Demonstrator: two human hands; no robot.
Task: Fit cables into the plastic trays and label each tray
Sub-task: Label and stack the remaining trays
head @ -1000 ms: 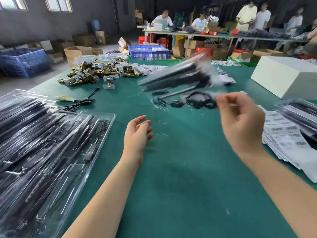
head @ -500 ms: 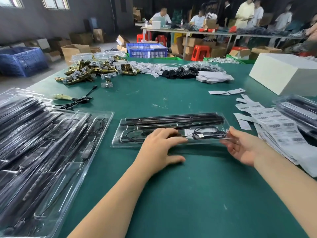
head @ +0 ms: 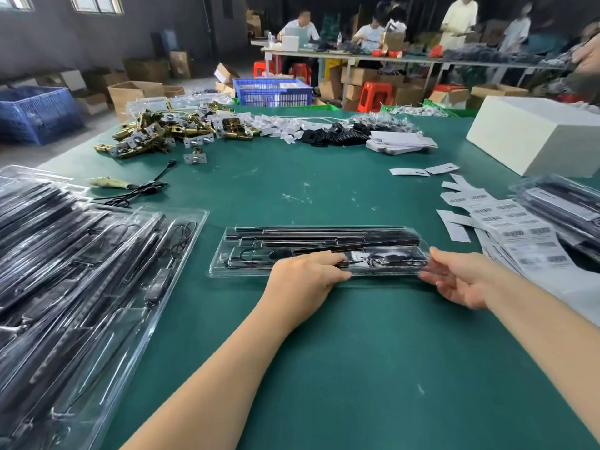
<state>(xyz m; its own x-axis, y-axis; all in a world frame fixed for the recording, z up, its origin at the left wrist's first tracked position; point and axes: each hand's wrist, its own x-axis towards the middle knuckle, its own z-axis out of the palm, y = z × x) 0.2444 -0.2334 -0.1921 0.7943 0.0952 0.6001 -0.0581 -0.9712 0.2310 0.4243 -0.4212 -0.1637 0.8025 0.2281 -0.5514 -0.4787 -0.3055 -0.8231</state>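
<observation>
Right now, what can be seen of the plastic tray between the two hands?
The plastic tray is clear, long and shallow, lying flat and crosswise on the green table. Black rods and a coiled black cable sit in its moulded slots. The left hand rests on its near edge; the right hand holds its right end.

Head-worn view, forward-down, close over table point(head: 324, 368)
</observation>
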